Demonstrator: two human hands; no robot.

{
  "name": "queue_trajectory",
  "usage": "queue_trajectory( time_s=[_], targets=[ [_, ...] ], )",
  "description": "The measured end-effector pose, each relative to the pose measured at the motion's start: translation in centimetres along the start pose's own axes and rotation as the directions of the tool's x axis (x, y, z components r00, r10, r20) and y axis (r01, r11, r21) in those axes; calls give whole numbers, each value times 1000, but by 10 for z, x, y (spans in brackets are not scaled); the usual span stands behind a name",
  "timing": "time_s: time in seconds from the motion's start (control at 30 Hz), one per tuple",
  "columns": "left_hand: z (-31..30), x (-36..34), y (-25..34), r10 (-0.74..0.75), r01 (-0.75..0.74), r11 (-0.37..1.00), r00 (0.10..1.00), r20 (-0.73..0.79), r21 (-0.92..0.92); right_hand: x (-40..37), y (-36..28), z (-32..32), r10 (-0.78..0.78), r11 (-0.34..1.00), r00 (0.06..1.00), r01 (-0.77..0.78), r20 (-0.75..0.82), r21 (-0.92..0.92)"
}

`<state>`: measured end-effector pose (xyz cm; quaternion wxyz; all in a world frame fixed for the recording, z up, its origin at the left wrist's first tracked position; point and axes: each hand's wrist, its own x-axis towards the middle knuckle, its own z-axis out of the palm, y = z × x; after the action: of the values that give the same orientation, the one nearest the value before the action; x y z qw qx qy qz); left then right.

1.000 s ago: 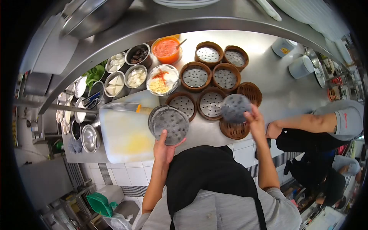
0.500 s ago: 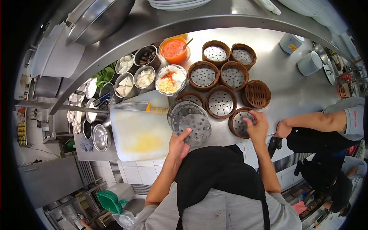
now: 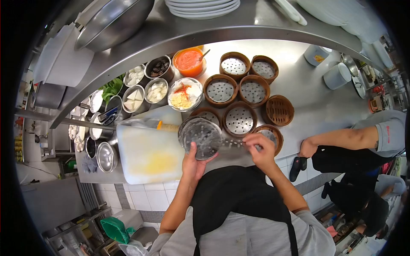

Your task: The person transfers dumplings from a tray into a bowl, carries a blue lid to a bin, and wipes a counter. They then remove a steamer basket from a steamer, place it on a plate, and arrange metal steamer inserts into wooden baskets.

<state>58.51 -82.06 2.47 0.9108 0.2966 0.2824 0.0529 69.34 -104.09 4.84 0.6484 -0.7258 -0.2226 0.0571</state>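
My left hand (image 3: 195,165) grips a stack of clear, round perforated discs (image 3: 200,137), thumb on top and fingers beneath. To its right, my right hand (image 3: 262,152) pinches one perforated disc (image 3: 234,144), tilted nearly edge-on and blurred. Behind the hands stand several round bamboo baskets; most have a perforated disc inside, such as the middle basket (image 3: 239,120). The right basket (image 3: 278,110) shows bare wooden slats. Part of the nearest basket (image 3: 277,137) is hidden behind my right hand.
A cutting board (image 3: 147,149) with a knife (image 3: 167,126) lies left. Beyond it are metal ingredient pots, a bowl of mixed food (image 3: 185,94) and an orange tub (image 3: 188,62). A steel shelf (image 3: 205,36) crosses above. At right, another person's arm (image 3: 337,135) reaches the counter edge.
My right hand has moved left, from the nearest basket toward the stack, and a disc now shows in its fingers. The view has shifted slightly.
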Motion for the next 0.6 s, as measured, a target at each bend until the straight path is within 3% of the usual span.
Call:
queue_trajectory(
  time_s=[0.03, 0.07, 0.1, 0.17, 0.23, 0.33, 0.4, 0.43, 0.47, 0.5, 0.53, 0.6],
  targets=[
    [0, 1, -1, -5, 5, 1000, 1000, 9, -7, 2, -7, -7, -519, 810, 854, 492, -1, -317],
    [-2, 1, 0, -5, 5, 1000, 1000, -1, 3, 0, -15, -12, -595, 737, 803, 563, 36, -373],
    [-5, 0, -1, -4, 5, 1000, 1000, -17, 15, -2, -20, -16, -592, 738, 805, 561, 39, -375],
    [-10, 2, -4, -17, 17, 1000, 1000, 2, -3, -6, -25, -21, -678, 592, 718, 662, 161, -459],
    [-9, 3, -4, -21, 22, 1000, 999, 30, -16, -9, -19, -23, -679, 593, 714, 670, 170, -447],
    [1, -4, -2, -6, 6, 1000, 1000, 3, -5, -8, -8, -30, -684, 603, 723, 637, 100, -481],
    [-1, -5, -4, -7, 7, 1000, 1000, 2, 9, -1, 3, -45, -662, 670, 744, 534, -90, -516],
    [-4, -5, -5, -3, 3, 1000, 1000, -10, 25, 1, 14, -55, -664, 661, 742, 528, -89, -534],
    [-9, -5, -7, -6, 6, 1000, 1000, 2, 26, 2, 30, -65, -349, 899, 851, 186, -392, -397],
    [-7, -6, -9, -11, 11, 1000, 1000, 12, 26, 4, 46, -74, 44, 978, 795, -158, -605, -137],
    [-5, -9, -8, -11, 10, 999, 1000, 6, 41, 10, 64, -87, 41, 978, 793, -156, -607, -137],
    [-2, -11, -7, 12, -11, 998, 1000, -13, 58, 25, 94, -119, 250, 963, 664, -245, -704, 111]
  ],
)
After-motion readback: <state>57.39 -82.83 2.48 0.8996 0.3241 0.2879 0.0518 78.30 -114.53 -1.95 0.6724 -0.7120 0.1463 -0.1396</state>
